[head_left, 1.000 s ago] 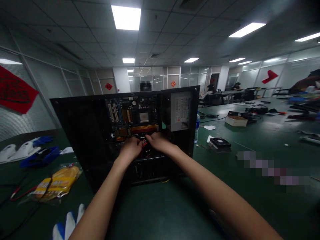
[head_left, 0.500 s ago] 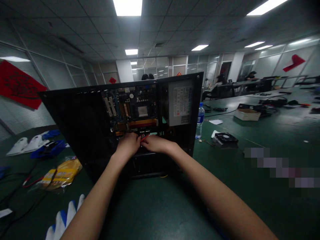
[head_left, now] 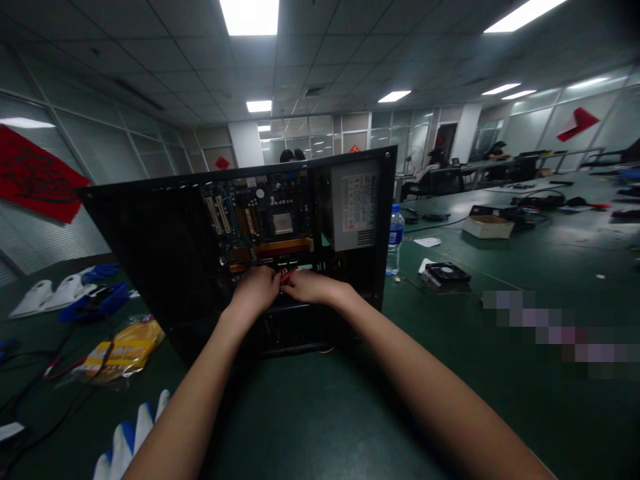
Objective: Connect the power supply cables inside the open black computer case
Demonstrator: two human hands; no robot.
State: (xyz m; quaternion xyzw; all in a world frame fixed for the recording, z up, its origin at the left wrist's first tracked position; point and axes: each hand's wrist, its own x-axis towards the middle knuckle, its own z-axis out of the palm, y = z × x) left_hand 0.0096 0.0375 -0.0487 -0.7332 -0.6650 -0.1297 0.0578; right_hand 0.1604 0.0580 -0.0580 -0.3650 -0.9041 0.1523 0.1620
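Observation:
An open black computer case point(head_left: 150, 260) stands on the green table, its inside facing me. A motherboard point(head_left: 260, 223) and a grey power supply point(head_left: 356, 203) are mounted in it. Both my hands reach into the case just below the motherboard. My left hand point(head_left: 256, 291) and my right hand point(head_left: 310, 287) are curled close together, fingers pinched on a small bundle of red cable point(head_left: 286, 274) between them. What the cable ends in is hidden by my fingers.
A water bottle point(head_left: 395, 248) and a loose black fan point(head_left: 446, 275) sit right of the case. A white box point(head_left: 487, 227) lies farther back. A yellow packet point(head_left: 123, 347), blue and white gloves point(head_left: 127, 440) and cables lie on the left. People sit at distant desks.
My hands have stayed at the same spot inside the case, drawing slightly closer together on the red cable. The view has tilted and shifted a little.

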